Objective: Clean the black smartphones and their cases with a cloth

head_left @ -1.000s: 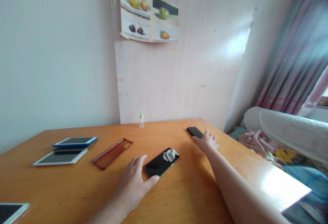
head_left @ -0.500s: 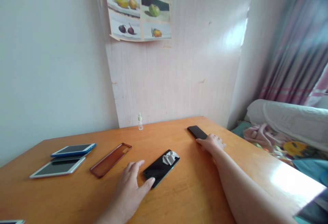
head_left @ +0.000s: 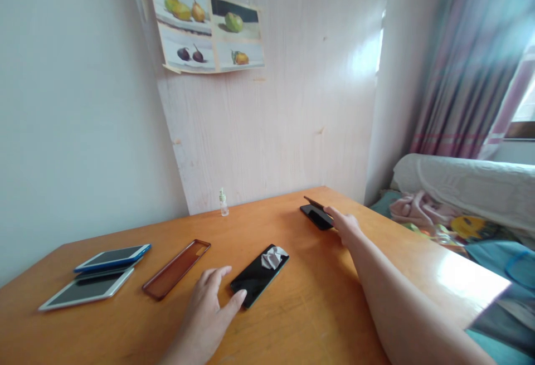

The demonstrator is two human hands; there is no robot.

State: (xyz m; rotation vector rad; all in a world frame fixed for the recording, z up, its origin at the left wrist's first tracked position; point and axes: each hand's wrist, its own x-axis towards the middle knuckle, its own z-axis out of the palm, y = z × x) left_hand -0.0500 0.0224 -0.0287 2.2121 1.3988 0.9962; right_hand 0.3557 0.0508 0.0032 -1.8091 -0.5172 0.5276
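My left hand (head_left: 211,301) lies open on the table, fingers spread, thumb at the near corner of a black smartphone (head_left: 253,284). A crumpled white piece of paper (head_left: 273,257) rests on that phone's far end. Toward the back right, my right hand (head_left: 343,224) grips a thin dark phone-like slab (head_left: 314,203), tilted up at its near edge. Below the slab a second black phone (head_left: 315,218) lies flat on the table. I cannot tell whether the two are joined. A clear brown phone case (head_left: 178,270) lies left of my left hand.
Several phones and tablets, a blue-edged one (head_left: 112,257) and a white one (head_left: 87,288) among them, overlap at the left of the wooden table (head_left: 309,320). A small clear spray bottle (head_left: 224,203) stands at the back by the wall. Cloth and bedding (head_left: 422,209) lie beyond the right edge.
My right hand has closed on the dark slab and raised it off the phone beneath. My left hand has stayed by the near phone. The view has shifted slightly right.
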